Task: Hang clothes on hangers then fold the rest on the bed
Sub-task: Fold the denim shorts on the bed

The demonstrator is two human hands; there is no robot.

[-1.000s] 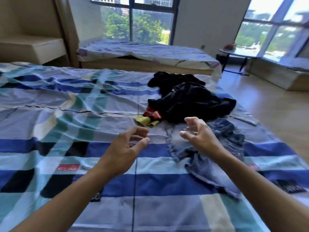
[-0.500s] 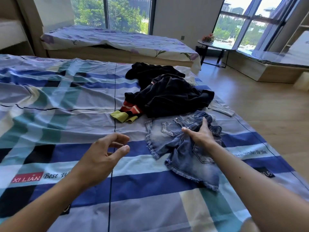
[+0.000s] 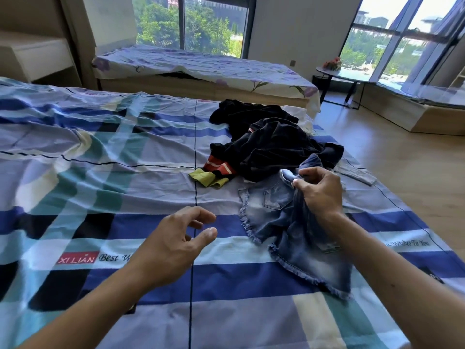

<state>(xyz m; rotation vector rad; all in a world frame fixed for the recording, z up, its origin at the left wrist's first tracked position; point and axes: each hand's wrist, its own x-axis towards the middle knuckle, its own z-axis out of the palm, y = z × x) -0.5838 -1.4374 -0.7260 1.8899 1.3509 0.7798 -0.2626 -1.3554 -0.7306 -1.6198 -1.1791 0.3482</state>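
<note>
Denim shorts (image 3: 274,217) seem to be the piece being dealt with, and I'd judge they handle easily: soft enough to bunch, yet thicker and weightier than a shirt, with stiff seams and a firm waistband that give something solid to hold. The right grip (image 3: 320,190) is clamped on a gathered fold at what looks like their waist end, thumb and fingers pinching the cloth. That end is lifted a little, while the rest trails down from the grip onto the bed (image 3: 100,172). The left grip (image 3: 176,238) hangs apart from them, off to the side of the right one, its fingers loosely curled round nothing. To my eye the best hold is the waistband at both corners, so the legs drop straight for folding; the left grip would have to come across for the other corner.

They are washed-out blue, paler across the middle, with a back pocket showing just beside the right grip and frayed, fringed hems below it. Just beyond the right grip lies a heap of dark clothes (image 3: 271,147), with a yellow and red-striped piece (image 3: 211,176) poking out toward the left grip's side.
</note>
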